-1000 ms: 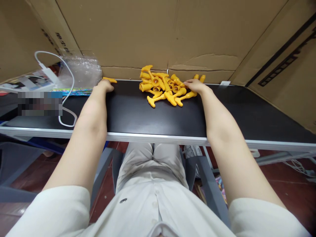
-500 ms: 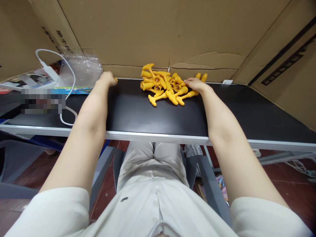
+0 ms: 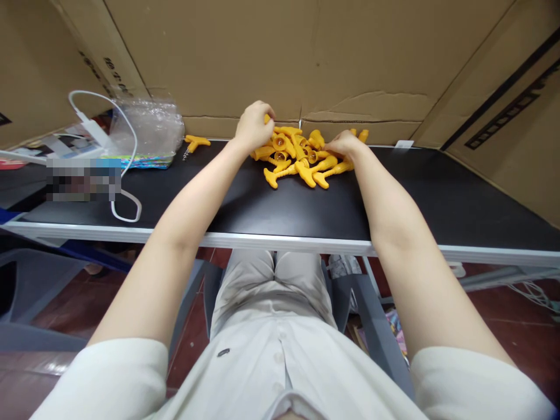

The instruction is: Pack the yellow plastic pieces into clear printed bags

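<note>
A heap of yellow plastic corkscrews [image 3: 301, 154] lies at the back of the black table, T-shaped handles and hollow sleeves jumbled together. My left hand [image 3: 255, 125] is at the heap's left end, its fingers curled round a yellow corkscrew handle [image 3: 266, 118] that is mostly hidden. On the heap's right side, my right hand [image 3: 344, 143] has its fingers closed at a yellow corkscrew piece [image 3: 316, 139]; the hand partly covers the grip. A single corkscrew [image 3: 198, 142] with its metal spiral bare lies apart, left of my left hand.
Clear plastic bags [image 3: 146, 119] and colourful flat packs [image 3: 149, 161] lie at the left, beside a white cable [image 3: 135, 137]. Cardboard [image 3: 262, 52] walls the table's back. A white tag [image 3: 404, 144] lies at the back right. The metal table edge [image 3: 284, 242] runs before me.
My left hand has left a corkscrew on the table at the left and moved right to the heap, closing on another handle. My right hand has stayed at the heap's right side.
</note>
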`<state>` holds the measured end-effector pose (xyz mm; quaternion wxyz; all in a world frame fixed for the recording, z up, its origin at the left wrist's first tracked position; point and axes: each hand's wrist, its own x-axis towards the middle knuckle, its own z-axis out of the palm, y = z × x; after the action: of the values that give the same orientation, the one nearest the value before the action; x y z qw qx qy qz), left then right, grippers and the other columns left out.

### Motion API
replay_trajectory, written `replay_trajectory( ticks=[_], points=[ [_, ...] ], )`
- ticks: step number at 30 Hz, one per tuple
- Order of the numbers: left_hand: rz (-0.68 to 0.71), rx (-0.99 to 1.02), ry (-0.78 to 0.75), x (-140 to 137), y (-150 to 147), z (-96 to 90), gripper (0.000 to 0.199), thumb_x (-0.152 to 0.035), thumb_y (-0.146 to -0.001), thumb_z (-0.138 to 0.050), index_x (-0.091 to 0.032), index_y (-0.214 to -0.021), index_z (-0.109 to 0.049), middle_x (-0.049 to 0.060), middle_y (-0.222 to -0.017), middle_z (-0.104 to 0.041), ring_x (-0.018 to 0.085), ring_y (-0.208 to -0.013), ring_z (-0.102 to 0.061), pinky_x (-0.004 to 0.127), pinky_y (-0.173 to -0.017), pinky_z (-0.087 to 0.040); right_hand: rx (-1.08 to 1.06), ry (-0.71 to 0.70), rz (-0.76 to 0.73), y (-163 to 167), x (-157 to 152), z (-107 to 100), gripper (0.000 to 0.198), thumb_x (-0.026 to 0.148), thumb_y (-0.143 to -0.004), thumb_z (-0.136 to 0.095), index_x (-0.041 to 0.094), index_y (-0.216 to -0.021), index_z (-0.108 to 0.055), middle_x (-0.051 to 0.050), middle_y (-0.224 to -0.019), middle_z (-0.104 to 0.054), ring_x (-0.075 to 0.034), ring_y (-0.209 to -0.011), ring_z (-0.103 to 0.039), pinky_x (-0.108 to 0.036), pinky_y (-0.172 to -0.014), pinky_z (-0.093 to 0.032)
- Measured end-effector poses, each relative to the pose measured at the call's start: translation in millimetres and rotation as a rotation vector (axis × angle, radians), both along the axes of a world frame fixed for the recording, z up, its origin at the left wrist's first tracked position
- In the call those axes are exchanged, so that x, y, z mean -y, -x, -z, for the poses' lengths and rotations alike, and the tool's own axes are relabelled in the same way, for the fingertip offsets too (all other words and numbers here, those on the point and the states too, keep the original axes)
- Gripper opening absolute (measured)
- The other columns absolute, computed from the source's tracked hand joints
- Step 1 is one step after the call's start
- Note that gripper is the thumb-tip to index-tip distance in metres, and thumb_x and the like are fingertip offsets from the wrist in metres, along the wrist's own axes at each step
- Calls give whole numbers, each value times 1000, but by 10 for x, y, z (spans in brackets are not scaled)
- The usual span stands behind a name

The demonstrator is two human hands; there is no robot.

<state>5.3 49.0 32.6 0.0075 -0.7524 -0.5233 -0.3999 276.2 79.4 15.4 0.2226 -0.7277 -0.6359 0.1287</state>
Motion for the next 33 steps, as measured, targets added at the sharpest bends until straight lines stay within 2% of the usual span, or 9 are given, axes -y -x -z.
replay_trajectory(
  ticks=[3, 6, 11, 14, 18, 23, 27, 30, 33],
  points=[
    [59, -13, -40, 25, -123, 188, 23, -12, -92, -62, -23, -106, -76, 10, -135, -75, 34, -140, -63, 48, -126, -44, 19, -4, 17, 1, 23, -19, 27, 28, -91, -82, 12, -112, -81, -16, -121, -80, -33, -115, -77, -45, -107, -63],
    [147, -98, -67, 99, -128, 346, 22, -21, -94, -64, -24, -113, -75, 12, -155, -65, 37, -153, -53, 53, -132, -35, -20, -100, 53, -5, 45, -42, 23, 29, -91, -82, 14, -108, -81, -14, -119, -81, -33, -116, -76, -44, -106, -62],
    [181, -109, -72, 136, -11, 414, 26, -41, -101, -63, -26, -119, -74, 12, -160, -63, 37, -156, -51, 57, -133, -34, -279, -318, 48, 83, 61, -141, 21, 23, -95, -77, 6, -107, -80, -15, -115, -82, -27, -108, -74, -34, -96, -58],
    [166, -30, -71, 67, 21, 422, 34, -50, -104, -61, -27, -126, -74, 12, -159, -63, 34, -156, -51, 52, -134, -32, -406, -441, -83, 203, 87, -228, 26, 21, -99, -71, 5, -118, -80, -12, -118, -82, -20, -106, -73, -28, -95, -57],
    [137, 59, -70, 2, -20, 442, 45, -54, -109, -54, -26, -141, -69, 13, -162, -60, 31, -159, -48, 45, -136, -31, -445, -532, -317, 390, 183, -310, 23, 27, -99, -75, 19, -120, -81, -4, -134, -76, -20, -120, -70, -35, -112, -56],
    [64, 134, -91, 104, -120, 373, 45, -56, -114, -40, -34, -145, -65, 6, -159, -63, 27, -158, -51, 44, -132, -39, -387, -487, -593, 627, 356, -315, 11, 35, -90, -85, 34, -101, -83, 4, -135, -74, -20, -136, -62, -35, -126, -47],
    [26, 161, -103, 208, -181, 290, 42, -53, -116, -38, -38, -146, -62, 3, -157, -63, 25, -153, -56, 45, -125, -47, -343, -411, -611, 756, 425, -288, 18, 49, -90, -84, 33, -100, -83, 1, -138, -74, -27, -138, -64, -43, -118, -55],
    [105, 211, -138, 151, -186, 305, 38, -54, -115, -42, -34, -137, -65, 5, -153, -66, 26, -149, -59, 45, -122, -49, -360, -410, -666, 794, 380, -243, 29, 59, -85, -87, 33, -96, -82, -1, -132, -76, -30, -135, -66, -46, -118, -55],
    [238, 298, -187, -26, -132, 374, 44, -66, -109, -50, -30, -124, -69, 9, -142, -72, 32, -143, -64, 48, -120, -50, -435, -451, -735, 805, 261, -179, 45, 73, -77, -88, 31, -91, -81, -4, -120, -80, -33, -127, -70, -52, -118, -54]
  ],
)
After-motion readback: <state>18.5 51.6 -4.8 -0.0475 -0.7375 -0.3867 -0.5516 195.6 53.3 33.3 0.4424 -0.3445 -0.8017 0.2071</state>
